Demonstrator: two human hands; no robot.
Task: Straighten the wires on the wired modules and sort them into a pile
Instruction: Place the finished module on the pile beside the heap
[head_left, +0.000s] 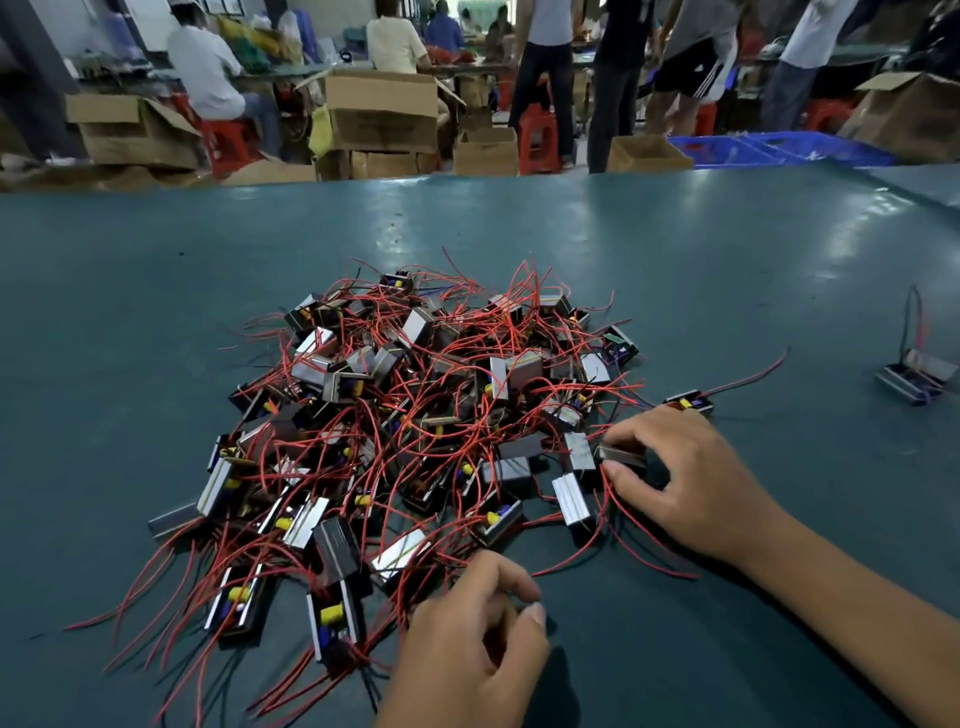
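The tangled heap of modules (415, 426) is sitting mid-table; the left hand (467, 649) is curling loosely beside it, apparently holding nothing, while the right hand (680, 478) is pinching one module (621, 457) — lifting risks dragging snagged red wires (639, 540) and neighbours along.

Teal table (156, 291); beyond it cardboard boxes (382, 111), red stools (537, 137), blue crates (779, 148) — seemingly a workshop.

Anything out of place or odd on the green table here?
Mostly expected mess: the main heap is a tangle of red wires. Two modules sit apart from it: one just beyond the right hand, another far right, wires sticking up.
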